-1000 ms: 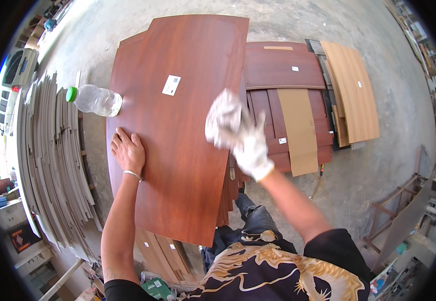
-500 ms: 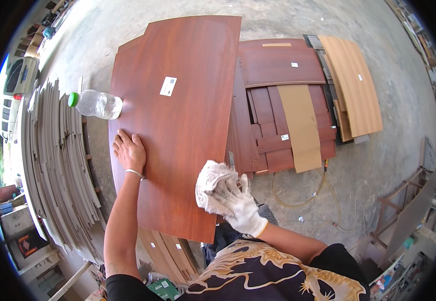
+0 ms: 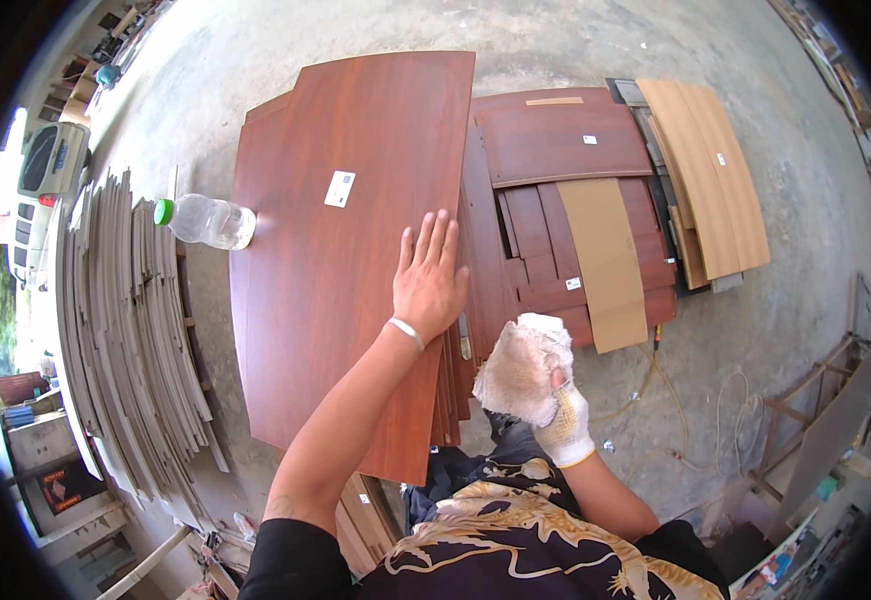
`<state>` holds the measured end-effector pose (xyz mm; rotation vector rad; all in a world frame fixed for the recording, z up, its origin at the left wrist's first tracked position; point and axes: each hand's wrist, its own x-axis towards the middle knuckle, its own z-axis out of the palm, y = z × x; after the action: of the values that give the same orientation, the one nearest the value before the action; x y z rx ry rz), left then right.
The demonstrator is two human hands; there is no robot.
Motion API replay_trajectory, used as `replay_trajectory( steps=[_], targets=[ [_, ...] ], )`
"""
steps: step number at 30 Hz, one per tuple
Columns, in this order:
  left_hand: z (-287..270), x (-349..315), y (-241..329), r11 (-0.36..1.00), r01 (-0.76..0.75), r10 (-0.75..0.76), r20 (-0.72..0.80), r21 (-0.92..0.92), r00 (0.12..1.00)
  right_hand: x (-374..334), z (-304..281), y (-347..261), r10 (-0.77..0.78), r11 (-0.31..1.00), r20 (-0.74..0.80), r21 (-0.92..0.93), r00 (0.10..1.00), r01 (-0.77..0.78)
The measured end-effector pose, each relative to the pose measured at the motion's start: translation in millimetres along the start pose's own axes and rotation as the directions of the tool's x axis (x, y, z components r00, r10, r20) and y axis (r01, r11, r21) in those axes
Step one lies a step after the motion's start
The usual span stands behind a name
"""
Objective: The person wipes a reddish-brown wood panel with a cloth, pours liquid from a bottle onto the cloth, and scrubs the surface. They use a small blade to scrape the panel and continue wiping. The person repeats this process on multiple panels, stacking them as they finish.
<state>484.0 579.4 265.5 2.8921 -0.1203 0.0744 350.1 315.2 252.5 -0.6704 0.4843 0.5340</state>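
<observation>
My bare left hand (image 3: 429,275), a white band at its wrist, lies flat with fingers stretched out near the right edge of a reddish-brown wood panel (image 3: 345,320). The panel tops a stack and bears a white label (image 3: 339,189). In a white knit glove, my right hand (image 3: 564,425) grips a crumpled, stained white cloth (image 3: 527,370), held up off the panel's right side, thumb showing on the cloth. A clear plastic bottle (image 3: 213,222) with a green cap and some liquid stands at the panel's left edge.
Right of my stack lie more reddish-brown panels (image 3: 562,135) with a brown cardboard strip (image 3: 602,265) across them. Farther right is a pile of lighter wood boards (image 3: 707,180). Thin grey boards (image 3: 130,320) are stacked at left. A yellowish hose (image 3: 680,420) curls over the concrete floor.
My left hand has moved right across the panel, from its left side to near its right edge. My right hand has drawn the cloth off the panel, rightward, and turned it.
</observation>
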Motion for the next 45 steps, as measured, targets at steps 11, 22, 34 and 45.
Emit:
replay_trajectory(
  steps=[11, 22, 34, 45],
  targets=[
    [4, -44, 6, 0.986, -0.146, 0.140, 0.087, 0.078, 0.986, 8, -15, 12, -0.046, 0.998, 0.036, -0.029, 0.998, 0.047],
    [-45, -294, -218, 0.559, 0.823, -0.740, -0.387, 0.102, 0.551, 15, 57, 10, -0.106, 0.967, 0.181, -0.211, 0.978, 0.144],
    [-22, -301, -164, 0.522, 0.843, -0.826, -0.325, -0.129, 0.461, 24, 141, 47, 0.050, -0.179, 0.898, -0.423, 0.438, 0.888],
    [-42, -240, -191, 0.656, 0.593, -0.755, -0.413, -0.468, 0.509, 66, 167, 86, 0.560, -0.429, 0.721, -0.169, 0.408, 0.888]
  ],
)
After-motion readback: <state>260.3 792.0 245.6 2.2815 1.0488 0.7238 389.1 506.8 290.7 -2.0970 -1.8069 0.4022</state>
